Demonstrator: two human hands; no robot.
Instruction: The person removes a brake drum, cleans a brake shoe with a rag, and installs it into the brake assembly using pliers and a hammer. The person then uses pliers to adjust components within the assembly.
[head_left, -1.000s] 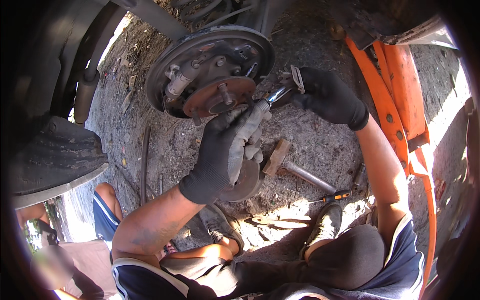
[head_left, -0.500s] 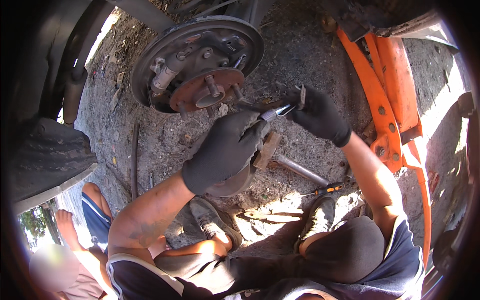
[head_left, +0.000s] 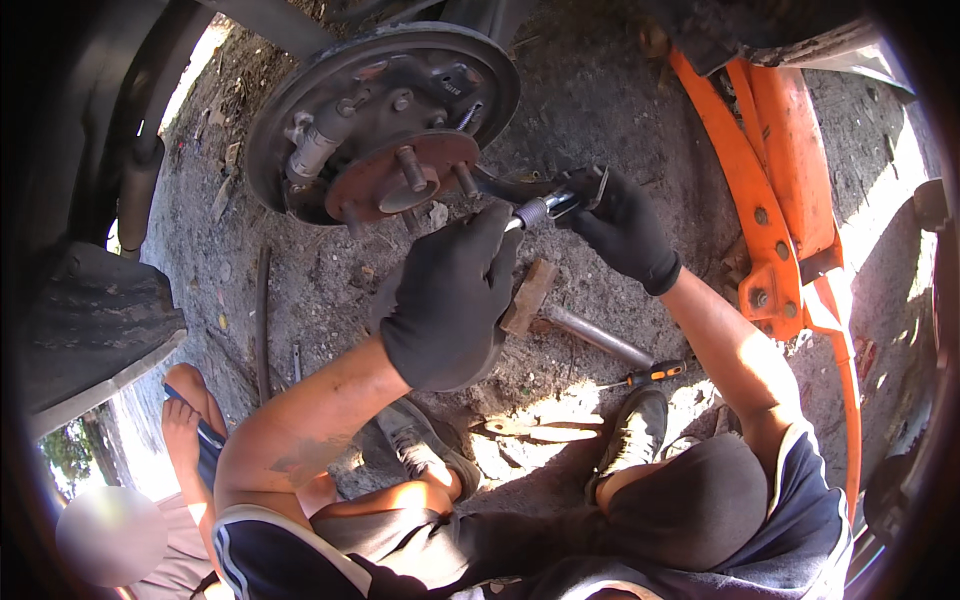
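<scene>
Both my hands wear black gloves and meet in front of the brake backing plate (head_left: 270, 110) and its rusty hub flange (head_left: 350, 185). My left hand (head_left: 450, 295) is closed on a metal rod with a coil spring (head_left: 531, 212) on it. The rod's forked end points toward my right hand (head_left: 625, 225). This hand is closed round a dark, curved metal piece (head_left: 510, 188) that reaches left toward the hub studs; I cannot tell its exact kind. Part of a greyish round thing shows behind my left hand, mostly hidden. The wheel cylinder (head_left: 320, 145) sits on the backing plate.
A hammer (head_left: 595, 335) lies below my hands, with a screwdriver (head_left: 655, 373) and pliers (head_left: 540, 430) between my shoes. An orange floor jack (head_left: 785, 190) stands at right. A dark bar (head_left: 264, 320) lies at left. Another person (head_left: 185, 430) sits at lower left.
My left hand has turned more upright, and the spring rod has shifted slightly left and tilts differently. My right hand has moved slightly left. The other person's hand has come down to the knee.
</scene>
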